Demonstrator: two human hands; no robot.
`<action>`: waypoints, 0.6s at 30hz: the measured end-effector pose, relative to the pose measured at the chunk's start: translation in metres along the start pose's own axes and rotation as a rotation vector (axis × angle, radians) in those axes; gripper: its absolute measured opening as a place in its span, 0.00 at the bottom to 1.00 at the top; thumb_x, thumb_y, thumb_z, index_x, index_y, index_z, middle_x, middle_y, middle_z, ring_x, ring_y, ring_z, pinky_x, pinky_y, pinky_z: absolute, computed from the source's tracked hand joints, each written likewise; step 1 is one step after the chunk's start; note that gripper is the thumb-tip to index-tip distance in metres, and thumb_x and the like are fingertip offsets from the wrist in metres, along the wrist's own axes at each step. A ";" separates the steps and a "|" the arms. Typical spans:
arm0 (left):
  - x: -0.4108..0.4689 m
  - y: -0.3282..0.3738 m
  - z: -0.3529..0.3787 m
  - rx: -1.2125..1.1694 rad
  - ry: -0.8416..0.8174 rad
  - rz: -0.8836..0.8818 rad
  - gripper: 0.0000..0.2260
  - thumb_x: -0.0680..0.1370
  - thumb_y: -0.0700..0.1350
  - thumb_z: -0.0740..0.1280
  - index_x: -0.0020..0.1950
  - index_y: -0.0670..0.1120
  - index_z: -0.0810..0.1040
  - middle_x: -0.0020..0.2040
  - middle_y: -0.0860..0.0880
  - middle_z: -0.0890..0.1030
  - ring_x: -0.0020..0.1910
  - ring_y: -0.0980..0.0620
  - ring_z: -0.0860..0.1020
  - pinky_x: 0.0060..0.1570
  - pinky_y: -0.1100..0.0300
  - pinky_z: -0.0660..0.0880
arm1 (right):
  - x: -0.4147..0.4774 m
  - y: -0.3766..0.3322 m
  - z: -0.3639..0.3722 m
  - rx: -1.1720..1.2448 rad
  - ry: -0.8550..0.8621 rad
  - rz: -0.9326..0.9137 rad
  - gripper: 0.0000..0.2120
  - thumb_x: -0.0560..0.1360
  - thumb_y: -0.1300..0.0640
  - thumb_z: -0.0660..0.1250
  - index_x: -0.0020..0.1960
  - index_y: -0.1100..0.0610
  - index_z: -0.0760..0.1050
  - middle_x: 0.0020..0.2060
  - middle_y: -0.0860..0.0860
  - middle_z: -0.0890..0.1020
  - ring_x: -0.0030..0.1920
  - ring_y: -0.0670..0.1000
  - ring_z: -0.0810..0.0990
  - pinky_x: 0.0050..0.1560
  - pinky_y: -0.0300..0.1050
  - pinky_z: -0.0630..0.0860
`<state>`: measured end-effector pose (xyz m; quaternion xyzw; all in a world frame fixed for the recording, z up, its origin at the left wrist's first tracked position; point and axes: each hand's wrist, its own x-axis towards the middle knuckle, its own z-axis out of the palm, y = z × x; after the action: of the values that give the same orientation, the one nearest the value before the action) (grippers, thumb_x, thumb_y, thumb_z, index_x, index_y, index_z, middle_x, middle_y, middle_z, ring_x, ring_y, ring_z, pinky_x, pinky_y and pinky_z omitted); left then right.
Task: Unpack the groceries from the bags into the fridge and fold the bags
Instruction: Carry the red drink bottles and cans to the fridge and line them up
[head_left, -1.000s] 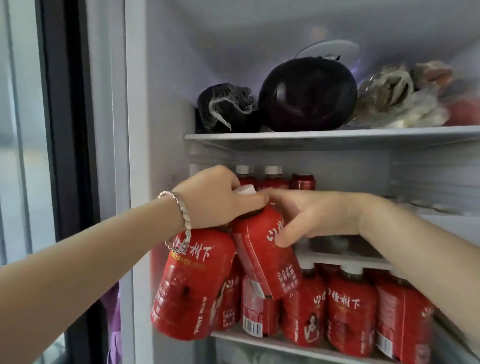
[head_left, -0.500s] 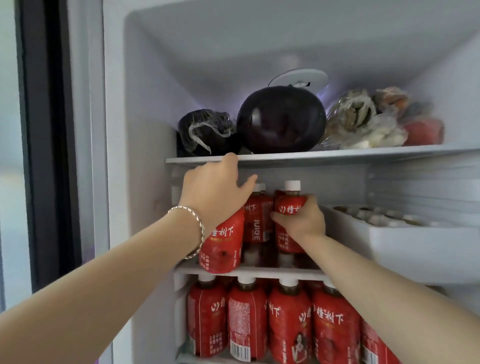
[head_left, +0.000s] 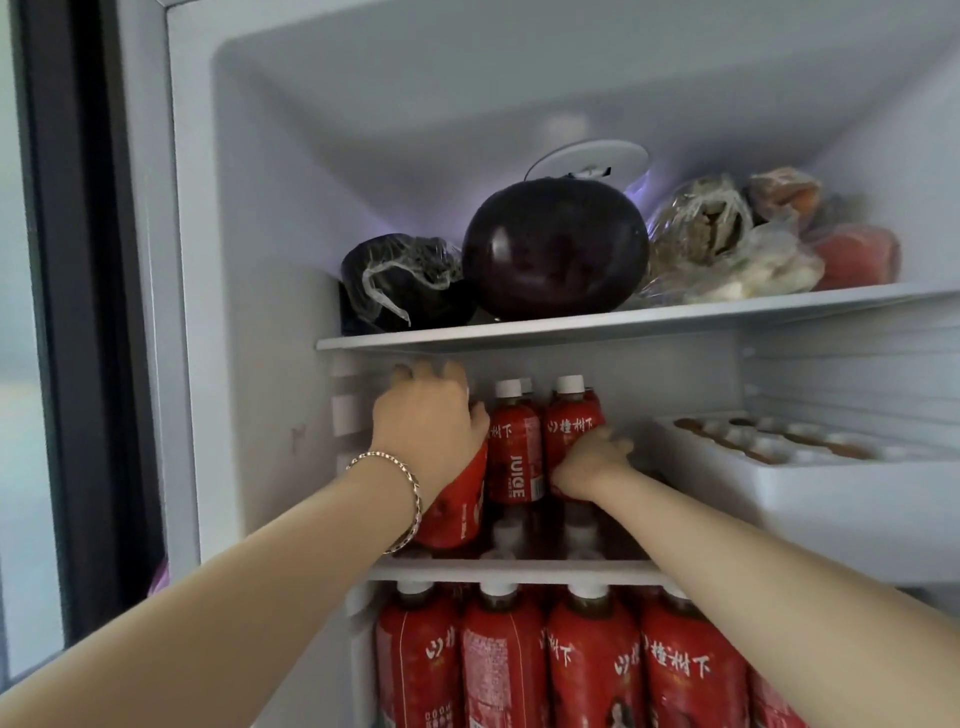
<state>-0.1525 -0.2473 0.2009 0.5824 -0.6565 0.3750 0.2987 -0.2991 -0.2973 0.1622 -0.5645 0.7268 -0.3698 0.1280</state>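
Observation:
Both my arms reach into the open fridge, to its middle shelf (head_left: 519, 569). My left hand (head_left: 428, 421), with a bracelet on the wrist, grips the top of a red juice bottle (head_left: 457, 506) standing at the shelf's left end. My right hand (head_left: 592, 460) curls round the lower part of another red juice bottle (head_left: 571, 423) with a white cap. A third red bottle (head_left: 514, 452) marked JUICE stands between them. Several more red bottles (head_left: 592, 670) fill the shelf below.
On the top shelf (head_left: 623, 319) lie a wrapped dark vegetable (head_left: 405, 283), a big round aubergine (head_left: 556, 249) and bagged food (head_left: 727, 244). A white egg tray (head_left: 810, 457) sits right of the bottles. The fridge's left wall (head_left: 260, 364) is close to my left hand.
Both hands pushed their bottles from the front of the fridge deeper onto the middle shelf, where they now stand upright. The camera moved nearer and looks up more.

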 end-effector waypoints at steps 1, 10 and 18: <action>0.000 0.000 0.002 0.011 -0.050 -0.038 0.19 0.80 0.53 0.55 0.66 0.44 0.67 0.60 0.41 0.72 0.60 0.42 0.71 0.48 0.54 0.73 | -0.003 0.000 0.001 0.008 -0.025 0.009 0.42 0.76 0.54 0.66 0.75 0.68 0.41 0.71 0.64 0.57 0.69 0.60 0.64 0.66 0.46 0.66; -0.028 0.020 0.042 0.150 -0.335 0.067 0.38 0.76 0.58 0.63 0.77 0.47 0.45 0.73 0.37 0.31 0.73 0.31 0.46 0.71 0.41 0.49 | -0.013 0.007 -0.007 0.025 -0.162 -0.075 0.25 0.75 0.54 0.66 0.66 0.66 0.66 0.65 0.62 0.70 0.64 0.58 0.72 0.57 0.44 0.72; -0.024 0.003 0.057 0.128 -0.245 0.146 0.38 0.56 0.58 0.80 0.63 0.47 0.76 0.73 0.32 0.59 0.67 0.25 0.63 0.59 0.35 0.69 | -0.017 0.023 -0.011 0.169 -0.230 -0.142 0.11 0.74 0.62 0.64 0.35 0.56 0.65 0.38 0.52 0.72 0.43 0.52 0.73 0.34 0.38 0.67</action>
<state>-0.1499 -0.2820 0.1501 0.5923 -0.7035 0.3627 0.1505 -0.3169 -0.2757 0.1502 -0.6402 0.6319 -0.3708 0.2311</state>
